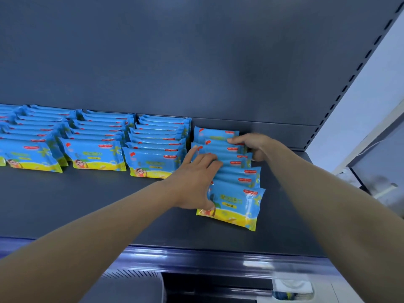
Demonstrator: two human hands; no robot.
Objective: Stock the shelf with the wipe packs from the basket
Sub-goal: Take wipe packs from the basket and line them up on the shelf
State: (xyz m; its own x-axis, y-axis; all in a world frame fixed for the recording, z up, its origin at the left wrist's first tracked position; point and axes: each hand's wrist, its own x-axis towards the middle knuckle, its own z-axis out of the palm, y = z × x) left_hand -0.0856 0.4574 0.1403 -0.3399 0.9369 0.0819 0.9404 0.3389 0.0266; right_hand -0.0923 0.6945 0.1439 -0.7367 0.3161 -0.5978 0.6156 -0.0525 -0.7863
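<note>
While the left grip (pixel 194 180) lies spread, its fingers flat across the tops of the rightmost row of wipe packs (pixel 236 193) on the shelf (pixel 98 200), the right grip (pixel 253 145) curls round the rear packs of that row, just beyond it. Left of both grips stand fuller rows (pixel 153 149).

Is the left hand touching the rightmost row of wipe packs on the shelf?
Touching. The head view shows fingers of the left hand lying across the tops of the rightmost row of wipe packs, with no gap.
</note>
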